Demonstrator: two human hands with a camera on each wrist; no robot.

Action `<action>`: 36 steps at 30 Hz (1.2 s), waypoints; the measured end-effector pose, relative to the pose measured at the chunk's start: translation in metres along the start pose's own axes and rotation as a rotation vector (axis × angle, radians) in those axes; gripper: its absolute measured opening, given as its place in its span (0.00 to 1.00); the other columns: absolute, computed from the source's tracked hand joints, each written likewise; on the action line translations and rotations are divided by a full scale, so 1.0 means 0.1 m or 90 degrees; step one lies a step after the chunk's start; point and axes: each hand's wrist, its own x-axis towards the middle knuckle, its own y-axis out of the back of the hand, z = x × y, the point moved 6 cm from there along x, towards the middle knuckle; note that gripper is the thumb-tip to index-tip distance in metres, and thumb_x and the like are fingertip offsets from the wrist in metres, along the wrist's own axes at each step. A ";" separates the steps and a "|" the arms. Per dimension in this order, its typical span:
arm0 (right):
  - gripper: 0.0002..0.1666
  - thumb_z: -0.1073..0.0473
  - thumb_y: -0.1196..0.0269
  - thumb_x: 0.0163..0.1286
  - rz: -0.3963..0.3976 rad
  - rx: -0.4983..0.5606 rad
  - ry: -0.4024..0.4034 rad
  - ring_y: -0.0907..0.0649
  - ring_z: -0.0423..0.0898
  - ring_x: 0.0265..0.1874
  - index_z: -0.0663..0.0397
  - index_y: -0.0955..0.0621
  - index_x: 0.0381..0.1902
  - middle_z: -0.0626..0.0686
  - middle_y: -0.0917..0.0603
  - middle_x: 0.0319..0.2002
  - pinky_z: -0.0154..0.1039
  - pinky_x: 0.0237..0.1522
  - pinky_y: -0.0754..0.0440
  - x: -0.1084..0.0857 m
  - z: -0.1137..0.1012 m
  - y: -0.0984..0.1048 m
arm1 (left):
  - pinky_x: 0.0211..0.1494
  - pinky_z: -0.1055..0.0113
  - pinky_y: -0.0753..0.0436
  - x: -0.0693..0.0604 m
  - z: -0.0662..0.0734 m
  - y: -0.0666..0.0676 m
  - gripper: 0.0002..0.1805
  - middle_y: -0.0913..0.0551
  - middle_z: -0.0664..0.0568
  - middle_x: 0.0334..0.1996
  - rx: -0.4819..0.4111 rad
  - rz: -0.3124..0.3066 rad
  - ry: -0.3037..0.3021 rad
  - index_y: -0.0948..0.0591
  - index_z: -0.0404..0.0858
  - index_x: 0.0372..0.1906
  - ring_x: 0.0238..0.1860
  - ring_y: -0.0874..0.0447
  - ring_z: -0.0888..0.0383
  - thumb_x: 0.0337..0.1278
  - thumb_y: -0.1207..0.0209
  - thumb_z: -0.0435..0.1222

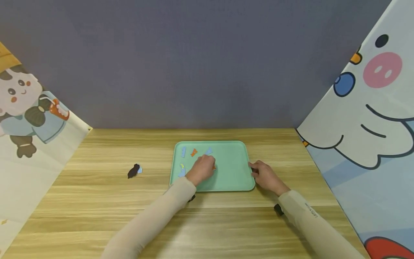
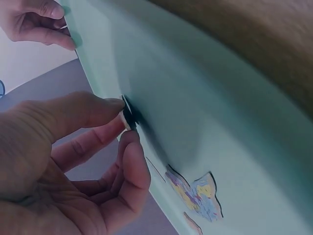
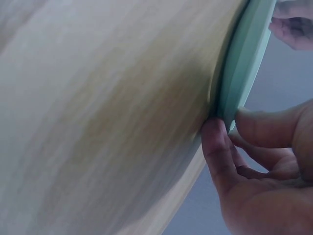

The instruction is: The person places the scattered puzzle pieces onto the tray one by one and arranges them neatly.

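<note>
In the left wrist view, my left hand (image 2: 73, 156) pinches a small flat cut-out piece (image 2: 128, 117) between thumb and fingers, held edge-on close to the tray surface. Its printed face is hidden. The head view has that left hand (image 1: 203, 168) over the middle of the light green tray (image 1: 231, 162). At the tray's right edge, my right hand (image 1: 266, 176) grips the rim, thumb on one side and fingers on the other, as the right wrist view confirms. Blue cut-out pieces (image 1: 183, 151) and an orange one (image 1: 194, 152) lie on the tray's left half.
A dark cut-out piece (image 1: 133, 171) lies with a light blue one (image 1: 140, 169) on the wooden table (image 1: 106, 201), left of the tray. A grey panel (image 1: 194, 64) rises behind the table. Cartoon-printed panels stand at both sides.
</note>
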 end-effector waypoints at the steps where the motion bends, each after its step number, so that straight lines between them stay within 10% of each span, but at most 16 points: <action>1: 0.25 0.73 0.42 0.65 0.000 -0.001 0.001 0.26 0.46 0.33 0.73 0.30 0.61 0.53 0.25 0.35 0.42 0.37 0.25 0.00 -0.01 0.00 | 0.29 0.67 0.25 0.00 0.00 0.00 0.07 0.20 0.55 0.22 -0.002 0.000 0.001 0.19 0.38 0.22 0.24 0.25 0.59 0.51 0.37 0.29; 14: 0.25 0.73 0.42 0.65 -0.001 -0.001 0.007 0.26 0.45 0.33 0.73 0.30 0.61 0.53 0.25 0.35 0.42 0.36 0.25 0.00 -0.03 0.00 | 0.39 0.64 0.22 -0.14 -0.11 0.15 0.05 0.15 0.49 0.33 -0.077 0.000 0.006 0.16 0.34 0.34 0.26 0.24 0.58 0.53 0.36 0.32; 21: 0.25 0.73 0.42 0.65 -0.003 -0.007 0.008 0.26 0.46 0.33 0.74 0.30 0.61 0.54 0.24 0.36 0.42 0.37 0.25 -0.02 -0.04 0.03 | 0.33 0.63 0.23 -0.28 -0.35 0.35 0.08 0.17 0.47 0.35 -0.078 0.018 0.027 0.17 0.34 0.39 0.30 0.23 0.57 0.52 0.36 0.31; 30: 0.25 0.73 0.43 0.65 -0.007 -0.007 0.000 0.26 0.46 0.33 0.73 0.31 0.61 0.54 0.25 0.36 0.42 0.37 0.25 -0.01 -0.01 0.00 | 0.36 0.63 0.22 -0.55 -0.60 0.58 0.09 0.20 0.47 0.35 -0.071 0.064 -0.078 0.16 0.34 0.40 0.36 0.21 0.52 0.52 0.36 0.30; 36: 0.25 0.72 0.43 0.66 -0.008 -0.007 0.004 0.26 0.45 0.33 0.74 0.31 0.61 0.53 0.25 0.36 0.42 0.37 0.25 -0.01 -0.03 0.00 | 0.38 0.61 0.22 -0.80 -0.94 0.71 0.12 0.21 0.46 0.38 -0.091 0.092 -0.040 0.18 0.34 0.43 0.37 0.21 0.49 0.52 0.35 0.30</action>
